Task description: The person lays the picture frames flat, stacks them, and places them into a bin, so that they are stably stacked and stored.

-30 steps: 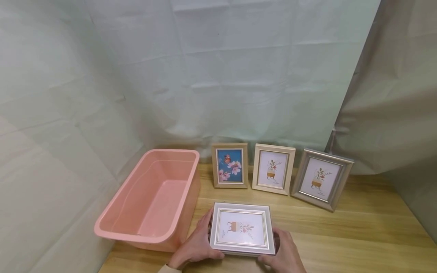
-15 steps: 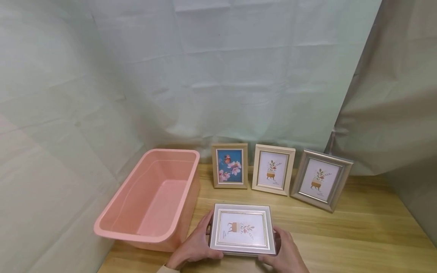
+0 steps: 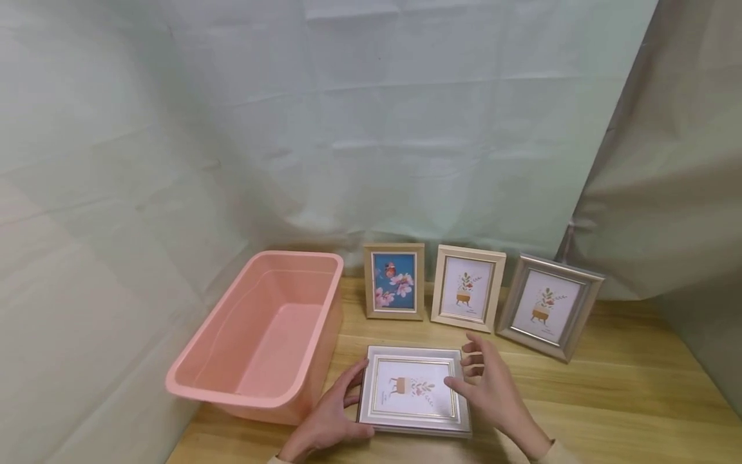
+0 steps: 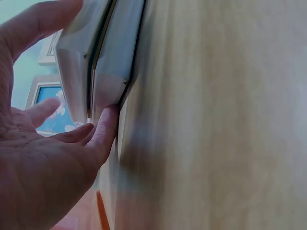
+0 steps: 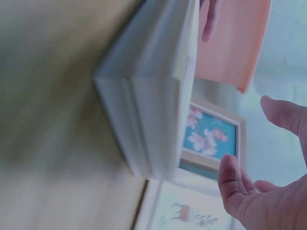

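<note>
A stack of picture frames (image 3: 464,415) lies flat on the table, with a silver-rimmed frame on top showing a potted plant print. Side edges of at least two frames (image 4: 108,81) appear in the left wrist view. My left hand (image 3: 332,415) holds the stack's left end, thumb by the near corner and fingers along the left side. Above the stack's right end my right hand (image 3: 493,386) is lifted, thumb over the top frame and fingers loosely bent. In the right wrist view, a gap separates my right hand (image 5: 273,201) from the stack (image 5: 148,124).
A pink tub (image 3: 315,338) stands to the left. Behind the stack stand a blue flower-print frame (image 3: 395,280), a cream frame (image 3: 468,288) and a tilted silver-grey frame (image 3: 551,306). Pale cloth (image 3: 406,129) hangs behind them.
My right hand has let go of the stack's right end and risen up and away from it. My left hand stays at the left end. The stack has barely moved.
</note>
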Demonstrator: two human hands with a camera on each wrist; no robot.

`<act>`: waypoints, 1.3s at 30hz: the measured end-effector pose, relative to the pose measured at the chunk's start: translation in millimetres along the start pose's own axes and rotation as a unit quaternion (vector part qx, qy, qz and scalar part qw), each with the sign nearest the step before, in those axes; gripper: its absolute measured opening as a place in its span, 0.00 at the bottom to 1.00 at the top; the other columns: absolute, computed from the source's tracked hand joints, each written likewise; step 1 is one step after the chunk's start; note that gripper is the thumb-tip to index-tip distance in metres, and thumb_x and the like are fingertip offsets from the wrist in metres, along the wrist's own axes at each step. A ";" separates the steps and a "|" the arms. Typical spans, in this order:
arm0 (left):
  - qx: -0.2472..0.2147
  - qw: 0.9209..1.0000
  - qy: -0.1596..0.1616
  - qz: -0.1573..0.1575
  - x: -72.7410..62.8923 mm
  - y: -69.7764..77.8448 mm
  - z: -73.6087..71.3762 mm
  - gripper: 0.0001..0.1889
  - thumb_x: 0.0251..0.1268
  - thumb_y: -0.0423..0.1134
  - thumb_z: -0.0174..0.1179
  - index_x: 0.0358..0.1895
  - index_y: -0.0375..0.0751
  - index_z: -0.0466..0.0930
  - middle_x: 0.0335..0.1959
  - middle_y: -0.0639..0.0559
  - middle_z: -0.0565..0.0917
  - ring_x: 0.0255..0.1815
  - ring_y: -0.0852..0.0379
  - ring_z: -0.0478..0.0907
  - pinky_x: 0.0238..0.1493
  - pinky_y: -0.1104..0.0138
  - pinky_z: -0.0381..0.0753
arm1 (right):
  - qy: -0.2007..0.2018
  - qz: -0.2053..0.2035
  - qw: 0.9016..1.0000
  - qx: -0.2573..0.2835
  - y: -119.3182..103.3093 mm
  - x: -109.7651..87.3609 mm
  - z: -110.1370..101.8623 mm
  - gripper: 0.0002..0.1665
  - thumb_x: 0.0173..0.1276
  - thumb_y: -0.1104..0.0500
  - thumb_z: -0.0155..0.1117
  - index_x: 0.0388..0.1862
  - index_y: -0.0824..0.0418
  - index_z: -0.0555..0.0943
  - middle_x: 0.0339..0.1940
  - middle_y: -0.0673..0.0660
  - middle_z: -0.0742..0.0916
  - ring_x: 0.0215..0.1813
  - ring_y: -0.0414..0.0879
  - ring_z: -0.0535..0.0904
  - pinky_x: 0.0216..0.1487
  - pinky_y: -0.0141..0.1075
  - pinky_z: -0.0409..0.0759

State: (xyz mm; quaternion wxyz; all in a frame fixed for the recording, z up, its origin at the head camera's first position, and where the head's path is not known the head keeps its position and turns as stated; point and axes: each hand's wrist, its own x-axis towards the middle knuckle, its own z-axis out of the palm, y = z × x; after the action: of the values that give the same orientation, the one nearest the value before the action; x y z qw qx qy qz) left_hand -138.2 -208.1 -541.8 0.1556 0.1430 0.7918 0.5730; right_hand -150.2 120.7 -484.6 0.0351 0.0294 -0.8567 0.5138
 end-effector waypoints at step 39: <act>-0.066 0.998 -0.003 -0.008 2.8 -10.0 -2.2 0.57 0.50 0.27 0.81 0.86 0.42 0.59 0.83 0.27 0.64 0.74 0.25 0.76 0.60 0.71 0.88 | -0.058 -0.104 0.970 -0.211 -70.5 196.8 39.2 0.54 0.72 0.66 0.73 0.89 0.65 0.54 0.83 0.80 0.65 0.76 0.76 0.74 0.71 0.69 0.80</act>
State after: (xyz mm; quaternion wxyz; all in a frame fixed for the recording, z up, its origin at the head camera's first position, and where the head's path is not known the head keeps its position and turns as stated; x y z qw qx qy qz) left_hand -142.1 -211.9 -550.9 0.1722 0.1276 0.7526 0.6226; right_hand -341.3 50.2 -423.3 0.0438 0.1406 -0.9383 0.3127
